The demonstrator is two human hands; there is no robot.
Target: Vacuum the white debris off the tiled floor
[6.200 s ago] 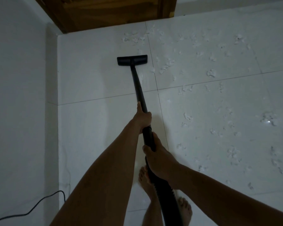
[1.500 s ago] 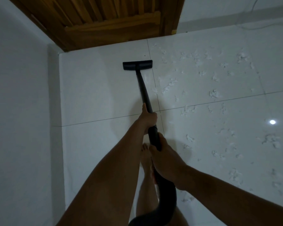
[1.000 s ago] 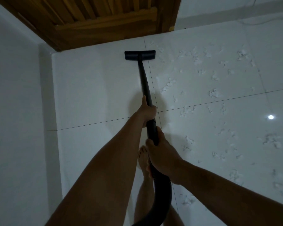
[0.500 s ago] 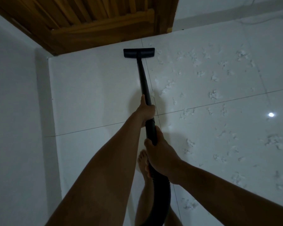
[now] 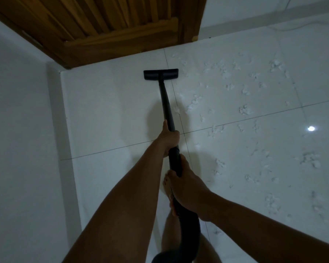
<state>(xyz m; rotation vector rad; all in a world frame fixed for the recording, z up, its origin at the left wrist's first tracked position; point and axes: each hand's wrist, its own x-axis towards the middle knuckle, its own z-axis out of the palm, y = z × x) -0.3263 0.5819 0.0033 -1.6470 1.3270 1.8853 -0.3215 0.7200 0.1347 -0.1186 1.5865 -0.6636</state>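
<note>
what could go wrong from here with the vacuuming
The vacuum head sits mostly on bare tiled floor left of the white debris, so a straight pull back would likely miss most scraps. It is near the wooden door; a harder push might knock it. The hose loops low beside the bare foot, so a step could snag it.

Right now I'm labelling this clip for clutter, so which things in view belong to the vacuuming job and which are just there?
In the job: floor nozzle; wand, gripped by the left hand; hose, gripped by the right hand; white debris; tiled floor.

Just there: wooden door; wall; light reflection.
</note>
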